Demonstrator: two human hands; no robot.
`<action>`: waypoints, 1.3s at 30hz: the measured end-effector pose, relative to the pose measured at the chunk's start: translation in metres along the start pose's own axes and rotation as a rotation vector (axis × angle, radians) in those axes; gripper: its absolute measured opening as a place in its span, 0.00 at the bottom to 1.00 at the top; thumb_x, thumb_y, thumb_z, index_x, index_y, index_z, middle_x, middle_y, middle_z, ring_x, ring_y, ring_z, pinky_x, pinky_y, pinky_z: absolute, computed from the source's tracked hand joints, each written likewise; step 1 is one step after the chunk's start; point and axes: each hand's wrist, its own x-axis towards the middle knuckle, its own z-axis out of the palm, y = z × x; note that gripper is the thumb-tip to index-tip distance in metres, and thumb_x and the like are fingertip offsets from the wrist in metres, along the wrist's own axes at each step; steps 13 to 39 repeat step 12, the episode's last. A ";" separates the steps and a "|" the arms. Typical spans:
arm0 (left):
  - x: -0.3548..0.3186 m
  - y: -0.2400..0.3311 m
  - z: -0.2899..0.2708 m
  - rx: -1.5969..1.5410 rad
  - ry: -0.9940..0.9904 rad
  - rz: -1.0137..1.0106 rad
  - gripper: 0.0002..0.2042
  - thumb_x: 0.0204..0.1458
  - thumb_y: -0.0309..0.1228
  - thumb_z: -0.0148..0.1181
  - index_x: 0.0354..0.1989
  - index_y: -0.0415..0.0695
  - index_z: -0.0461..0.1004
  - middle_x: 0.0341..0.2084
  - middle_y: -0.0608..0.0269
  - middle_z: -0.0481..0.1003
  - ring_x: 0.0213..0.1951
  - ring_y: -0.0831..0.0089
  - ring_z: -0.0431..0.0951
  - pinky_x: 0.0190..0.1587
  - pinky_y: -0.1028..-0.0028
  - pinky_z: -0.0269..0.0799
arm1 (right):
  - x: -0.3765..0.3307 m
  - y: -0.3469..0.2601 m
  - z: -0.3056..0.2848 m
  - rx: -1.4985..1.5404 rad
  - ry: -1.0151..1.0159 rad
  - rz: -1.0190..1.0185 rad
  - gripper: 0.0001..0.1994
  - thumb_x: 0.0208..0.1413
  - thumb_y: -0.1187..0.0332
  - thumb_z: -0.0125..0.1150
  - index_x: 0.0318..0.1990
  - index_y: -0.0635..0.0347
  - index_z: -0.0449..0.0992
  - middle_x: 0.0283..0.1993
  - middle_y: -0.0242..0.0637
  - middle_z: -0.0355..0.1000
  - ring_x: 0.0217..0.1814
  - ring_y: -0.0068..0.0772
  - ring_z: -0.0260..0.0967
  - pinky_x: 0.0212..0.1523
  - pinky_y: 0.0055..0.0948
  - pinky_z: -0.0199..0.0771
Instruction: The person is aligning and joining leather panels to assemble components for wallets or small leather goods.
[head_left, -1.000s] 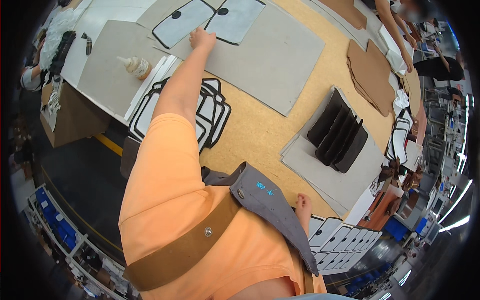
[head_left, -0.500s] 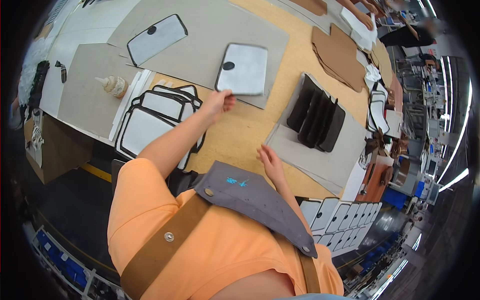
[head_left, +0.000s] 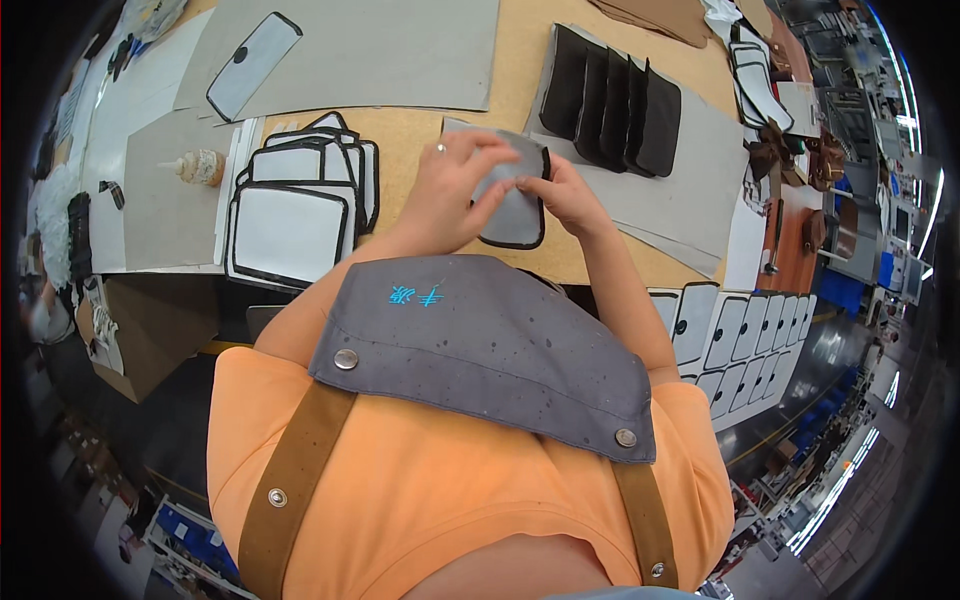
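Observation:
A rounded grey-white panel with a black edge (head_left: 512, 225) is held up in front of my body, over the tan tabletop. My right hand (head_left: 572, 197) grips its right edge, the thumb on the near face. My left hand (head_left: 455, 190), with a ring on one finger, reaches across the panel's upper left with fingers apart, hiding part of it. To the left lies a pile of similar black-edged white panels (head_left: 290, 232). Beyond the right hand, several dark brown pieces (head_left: 610, 105) stand in an overlapping row on grey board.
A single panel with a black round spot (head_left: 254, 65) lies on grey board (head_left: 400, 60) at the far left. A nozzle bottle (head_left: 202, 168) rests on the left. Brown sheets (head_left: 650, 18) lie at the back; rows of spotted panels (head_left: 735, 330) sit at the right edge.
The panel that lay on the grey board by my left hand is now off it, close to my body. My right hand has come up to grip it. The view has shifted.

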 end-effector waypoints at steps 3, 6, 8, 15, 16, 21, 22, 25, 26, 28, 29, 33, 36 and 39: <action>0.023 0.006 -0.002 0.276 0.241 0.156 0.09 0.50 0.28 0.55 0.40 0.41 0.72 0.34 0.58 0.73 0.37 0.64 0.72 0.44 0.69 0.64 | -0.010 -0.014 0.002 -0.156 -0.176 0.034 0.17 0.49 0.72 0.55 0.48 0.66 0.67 0.39 0.32 0.69 0.39 0.19 0.64 0.38 0.23 0.66; 0.027 0.007 -0.003 0.069 -0.078 -0.067 0.08 0.51 0.28 0.55 0.38 0.40 0.72 0.30 0.59 0.73 0.34 0.65 0.74 0.42 0.71 0.66 | -0.019 -0.018 0.010 -0.130 -0.148 -0.062 0.16 0.49 0.71 0.57 0.46 0.64 0.69 0.37 0.33 0.69 0.37 0.22 0.65 0.38 0.24 0.66; 0.028 0.011 -0.001 -0.135 0.031 -0.189 0.06 0.50 0.27 0.54 0.33 0.39 0.72 0.27 0.59 0.72 0.27 0.66 0.72 0.32 0.70 0.66 | -0.023 -0.023 0.016 -0.380 0.088 -0.380 0.15 0.48 0.71 0.58 0.45 0.63 0.69 0.36 0.34 0.69 0.37 0.25 0.66 0.38 0.24 0.67; 0.028 0.016 0.000 -0.198 0.084 -0.202 0.06 0.51 0.27 0.53 0.34 0.38 0.72 0.27 0.58 0.73 0.26 0.68 0.72 0.27 0.72 0.66 | -0.040 -0.039 0.022 -0.867 0.448 -0.698 0.13 0.48 0.69 0.62 0.42 0.61 0.71 0.39 0.38 0.69 0.42 0.32 0.67 0.43 0.31 0.68; 0.028 0.016 0.000 -0.198 0.084 -0.202 0.06 0.51 0.27 0.53 0.34 0.38 0.72 0.27 0.58 0.73 0.26 0.68 0.72 0.27 0.72 0.66 | -0.040 -0.039 0.022 -0.867 0.448 -0.698 0.13 0.48 0.69 0.62 0.42 0.61 0.71 0.39 0.38 0.69 0.42 0.32 0.67 0.43 0.31 0.68; 0.028 0.016 0.000 -0.198 0.084 -0.202 0.06 0.51 0.27 0.53 0.34 0.38 0.72 0.27 0.58 0.73 0.26 0.68 0.72 0.27 0.72 0.66 | -0.040 -0.039 0.022 -0.867 0.448 -0.698 0.13 0.48 0.69 0.62 0.42 0.61 0.71 0.39 0.38 0.69 0.42 0.32 0.67 0.43 0.31 0.68; 0.028 0.016 0.000 -0.198 0.084 -0.202 0.06 0.51 0.27 0.53 0.34 0.38 0.72 0.27 0.58 0.73 0.26 0.68 0.72 0.27 0.72 0.66 | -0.040 -0.039 0.022 -0.867 0.448 -0.698 0.13 0.48 0.69 0.62 0.42 0.61 0.71 0.39 0.38 0.69 0.42 0.32 0.67 0.43 0.31 0.68; 0.028 0.016 0.000 -0.198 0.084 -0.202 0.06 0.51 0.27 0.53 0.34 0.38 0.72 0.27 0.58 0.73 0.26 0.68 0.72 0.27 0.72 0.66 | -0.040 -0.039 0.022 -0.867 0.448 -0.698 0.13 0.48 0.69 0.62 0.42 0.61 0.71 0.39 0.38 0.69 0.42 0.32 0.67 0.43 0.31 0.68; 0.028 0.016 0.000 -0.198 0.084 -0.202 0.06 0.51 0.27 0.53 0.34 0.38 0.72 0.27 0.58 0.73 0.26 0.68 0.72 0.27 0.72 0.66 | -0.040 -0.039 0.022 -0.867 0.448 -0.698 0.13 0.48 0.69 0.62 0.42 0.61 0.71 0.39 0.38 0.69 0.42 0.32 0.67 0.43 0.31 0.68; 0.028 0.016 0.000 -0.198 0.084 -0.202 0.06 0.51 0.27 0.53 0.34 0.38 0.72 0.27 0.58 0.73 0.26 0.68 0.72 0.27 0.72 0.66 | -0.040 -0.039 0.022 -0.867 0.448 -0.698 0.13 0.48 0.69 0.62 0.42 0.61 0.71 0.39 0.38 0.69 0.42 0.32 0.67 0.43 0.31 0.68; 0.028 0.016 0.000 -0.198 0.084 -0.202 0.06 0.51 0.27 0.53 0.34 0.38 0.72 0.27 0.58 0.73 0.26 0.68 0.72 0.27 0.72 0.66 | -0.040 -0.039 0.022 -0.867 0.448 -0.698 0.13 0.48 0.69 0.62 0.42 0.61 0.71 0.39 0.38 0.69 0.42 0.32 0.67 0.43 0.31 0.68; 0.028 0.016 0.000 -0.198 0.084 -0.202 0.06 0.51 0.27 0.53 0.34 0.38 0.72 0.27 0.58 0.73 0.26 0.68 0.72 0.27 0.72 0.66 | -0.040 -0.039 0.022 -0.867 0.448 -0.698 0.13 0.48 0.69 0.62 0.42 0.61 0.71 0.39 0.38 0.69 0.42 0.32 0.67 0.43 0.31 0.68; 0.028 0.016 0.000 -0.198 0.084 -0.202 0.06 0.51 0.27 0.53 0.34 0.38 0.72 0.27 0.58 0.73 0.26 0.68 0.72 0.27 0.72 0.66 | -0.040 -0.039 0.022 -0.867 0.448 -0.698 0.13 0.48 0.69 0.62 0.42 0.61 0.71 0.39 0.38 0.69 0.42 0.32 0.67 0.43 0.31 0.68; 0.028 0.016 0.000 -0.198 0.084 -0.202 0.06 0.51 0.27 0.53 0.34 0.38 0.72 0.27 0.58 0.73 0.26 0.68 0.72 0.27 0.72 0.66 | -0.040 -0.039 0.022 -0.867 0.448 -0.698 0.13 0.48 0.69 0.62 0.42 0.61 0.71 0.39 0.38 0.69 0.42 0.32 0.67 0.43 0.31 0.68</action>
